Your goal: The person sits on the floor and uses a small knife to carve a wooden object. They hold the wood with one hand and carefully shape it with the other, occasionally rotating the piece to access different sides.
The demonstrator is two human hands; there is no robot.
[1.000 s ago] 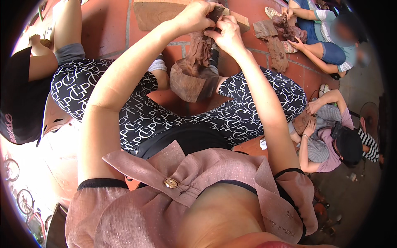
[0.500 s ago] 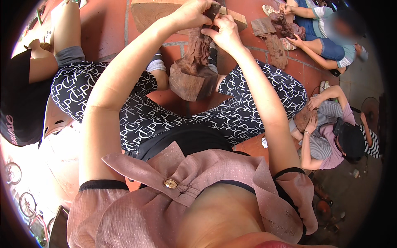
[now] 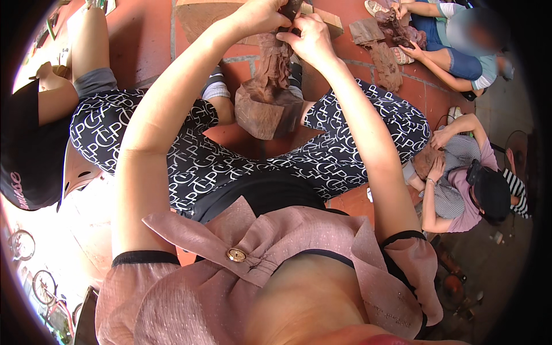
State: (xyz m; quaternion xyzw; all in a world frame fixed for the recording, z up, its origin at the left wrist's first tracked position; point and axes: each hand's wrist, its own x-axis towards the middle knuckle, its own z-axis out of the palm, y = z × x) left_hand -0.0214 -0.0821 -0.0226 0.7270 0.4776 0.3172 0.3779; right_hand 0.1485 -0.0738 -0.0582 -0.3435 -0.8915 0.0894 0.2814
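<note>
A brown wood carving (image 3: pixel 272 69) with a figure of draped folds stands between my legs, its blocky base (image 3: pixel 267 112) closest to me. My left hand (image 3: pixel 265 16) is closed around its dark far end, at the top edge of the view. Beside it, my right hand (image 3: pixel 312 39) presses on the carving with bent fingers and the thumb drawn in. Whatever those right fingers pinch, if anything, is hidden. The fingertips of my left hand are partly cut off by the picture's edge.
Behind the carving lies a pale wooden block (image 3: pixel 210 23) on the red tiled floor (image 3: pixel 138 43). Another carved piece (image 3: pixel 384 63) rests at the far right, near a person (image 3: pixel 454 57) handling dark wood. A second person (image 3: pixel 460 178) works at the right; another (image 3: pixel 34 132) sits at the left.
Both hands have shifted slightly at the carving's far end, and the dark tip has moved a little left and up. The carving's base stays nearly where it was.
</note>
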